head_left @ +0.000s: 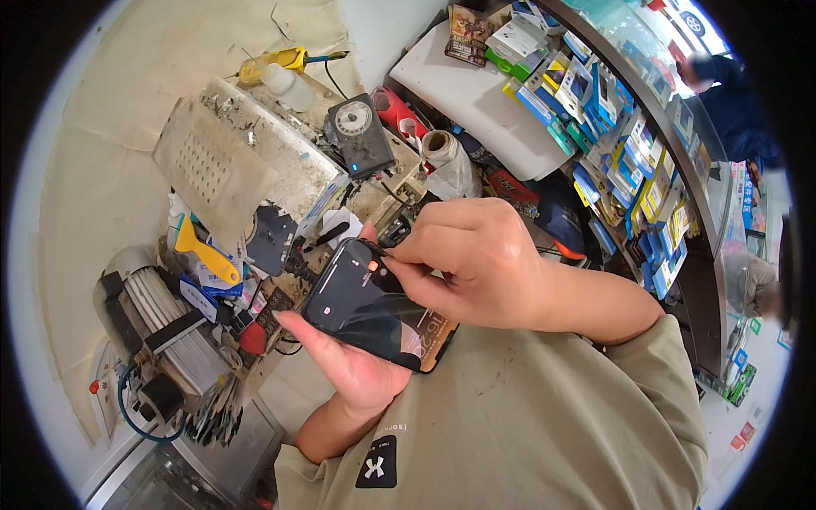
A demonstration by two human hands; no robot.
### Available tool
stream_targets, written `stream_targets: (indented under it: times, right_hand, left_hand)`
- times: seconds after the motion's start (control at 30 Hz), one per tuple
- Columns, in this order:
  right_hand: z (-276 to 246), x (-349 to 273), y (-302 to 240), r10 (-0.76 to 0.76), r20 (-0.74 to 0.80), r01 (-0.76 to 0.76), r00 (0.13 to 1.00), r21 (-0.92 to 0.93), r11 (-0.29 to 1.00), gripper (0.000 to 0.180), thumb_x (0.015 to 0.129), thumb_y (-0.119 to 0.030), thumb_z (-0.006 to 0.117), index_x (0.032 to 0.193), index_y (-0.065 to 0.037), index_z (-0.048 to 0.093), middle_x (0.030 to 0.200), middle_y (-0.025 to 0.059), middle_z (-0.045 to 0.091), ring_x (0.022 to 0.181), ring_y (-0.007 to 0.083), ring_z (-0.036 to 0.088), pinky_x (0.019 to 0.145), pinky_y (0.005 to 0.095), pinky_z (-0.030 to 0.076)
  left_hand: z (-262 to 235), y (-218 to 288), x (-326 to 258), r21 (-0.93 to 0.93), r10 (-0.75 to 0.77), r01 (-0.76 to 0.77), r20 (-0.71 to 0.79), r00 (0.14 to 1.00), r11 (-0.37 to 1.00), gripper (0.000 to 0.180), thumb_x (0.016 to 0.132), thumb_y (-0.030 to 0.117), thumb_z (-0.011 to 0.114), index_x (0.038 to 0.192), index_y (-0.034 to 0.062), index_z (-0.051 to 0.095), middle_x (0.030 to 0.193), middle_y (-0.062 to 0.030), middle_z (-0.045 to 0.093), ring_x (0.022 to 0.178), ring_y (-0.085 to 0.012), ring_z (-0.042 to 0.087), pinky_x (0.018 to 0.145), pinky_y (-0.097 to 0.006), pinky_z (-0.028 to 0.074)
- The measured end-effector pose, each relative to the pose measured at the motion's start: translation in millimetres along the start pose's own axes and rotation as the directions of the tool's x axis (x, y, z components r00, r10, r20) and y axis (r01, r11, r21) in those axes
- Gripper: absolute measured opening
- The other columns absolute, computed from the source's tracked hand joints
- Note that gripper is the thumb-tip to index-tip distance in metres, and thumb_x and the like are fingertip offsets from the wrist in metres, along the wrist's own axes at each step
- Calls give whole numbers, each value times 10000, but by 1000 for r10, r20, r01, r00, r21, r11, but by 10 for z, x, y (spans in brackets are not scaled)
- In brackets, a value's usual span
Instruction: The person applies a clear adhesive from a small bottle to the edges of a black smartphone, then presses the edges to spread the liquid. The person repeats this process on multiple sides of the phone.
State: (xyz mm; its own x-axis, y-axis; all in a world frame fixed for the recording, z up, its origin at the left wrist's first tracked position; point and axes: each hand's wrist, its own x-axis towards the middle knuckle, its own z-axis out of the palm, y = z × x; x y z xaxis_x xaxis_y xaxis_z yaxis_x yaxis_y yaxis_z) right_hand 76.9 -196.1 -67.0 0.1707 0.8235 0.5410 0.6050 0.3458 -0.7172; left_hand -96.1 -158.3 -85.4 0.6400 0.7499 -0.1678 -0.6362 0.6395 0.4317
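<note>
A dark smartphone (pixel 374 302) with its screen lit lies tilted across my left hand (pixel 348 361), whose thumb rests along one long edge while a fingertip shows at the far edge. Over the phone's upper right edge, my right hand (pixel 467 259) is closed in a pinch at the corner. A clear, glossy sheet seems to stretch from those fingertips across the screen, though its outline is hard to make out. The other fingers of my right hand are curled in.
Beyond the phone stand a grimy metal box (pixel 272 140), a black dial device (pixel 361 136) and a paper roll (pixel 442 153). A yellow scraper (pixel 204 251) and a motor-like machine (pixel 161 323) are at left. Packaged goods (pixel 629 161) fill the right shelf; a person (pixel 735 102) stands beyond the glass.
</note>
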Motion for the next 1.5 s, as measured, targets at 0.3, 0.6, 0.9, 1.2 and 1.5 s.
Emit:
stream_targets:
  times: [0.3, 0.6, 0.9, 1.2, 1.5]
  right_hand:
    - [59, -69, -4, 223, 111, -235, 968, 109, 966, 81, 786, -46, 755, 756, -46, 680, 710, 88, 623, 657, 310, 650, 577, 413, 533]
    - [105, -98, 22, 187, 117, -202, 975, 131, 971, 64, 800, 3, 790, 800, -19, 730, 674, 78, 609, 551, 219, 592, 498, 340, 454]
    - [24, -43, -117, 100, 68, -107, 993, 117, 987, 102, 754, -55, 776, 755, -62, 674, 683, 79, 574, 616, 299, 617, 547, 403, 507]
    - [-131, -7, -250, 74, 32, -79, 997, 248, 965, 134, 783, 0, 832, 861, -23, 726, 697, 56, 627, 560, 174, 613, 479, 305, 462]
    - [-225, 20, -208, 277, 138, -308, 951, 321, 895, 123, 850, -18, 796, 967, 1, 763, 818, 64, 690, 698, 137, 640, 574, 272, 507]
  left_hand:
    - [-49, -7, -60, 162, -23, 55, -198, 980, 985, 965, 1006, 803, 266, 1535, 16, 449, 1518, -137, 518, 1420, -285, 484, 1196, -465, 366]
    - [-83, 7, -109, 57, -47, 56, -142, 989, 997, 1002, 985, 829, 268, 1550, 18, 434, 1561, -128, 489, 1431, -296, 472, 1207, -477, 355]
    - [5, 22, -113, -198, 8, -4, 23, 1000, 980, 1213, 890, 943, 227, 1571, -48, 390, 1435, -197, 559, 1319, -303, 543, 1173, -460, 396]
    - [-66, 154, -179, 32, -56, 52, 130, 990, 998, 1078, 923, 898, 296, 1518, 24, 508, 1425, -182, 604, 1270, -336, 593, 1046, -532, 510]
    - [96, 105, -81, -7, -103, 103, 8, 995, 995, 1081, 934, 878, 312, 1572, 12, 413, 1452, -211, 556, 1368, -369, 518, 1176, -534, 381]
